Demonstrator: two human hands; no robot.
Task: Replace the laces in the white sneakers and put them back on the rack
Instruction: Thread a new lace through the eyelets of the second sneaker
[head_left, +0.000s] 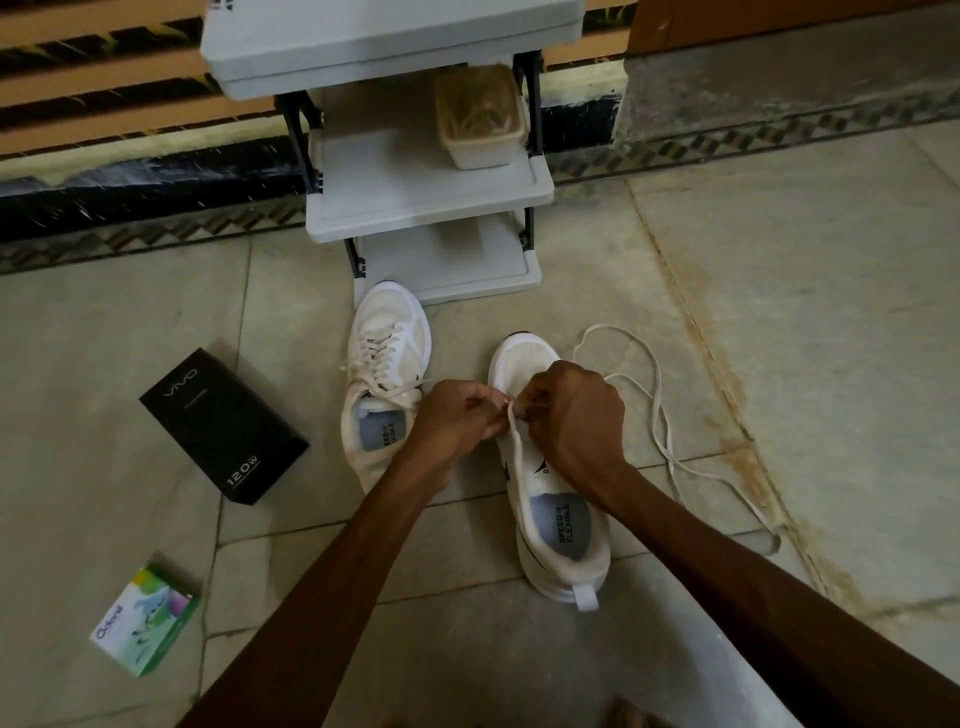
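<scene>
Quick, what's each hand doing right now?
Left hand: closed, pinching the white lace.
Right hand: closed, pinching the same lace above the sneaker.

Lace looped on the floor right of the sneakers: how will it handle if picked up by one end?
Probably floppy: the lace lies in slack loops on the floor, so it should drape and trail rather than hold shape. Likely very light, being thin and flat. Its strands cross each other, so it may snag or tangle when pulled.

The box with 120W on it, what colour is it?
The box is black with pale lettering, in the head view.
</scene>
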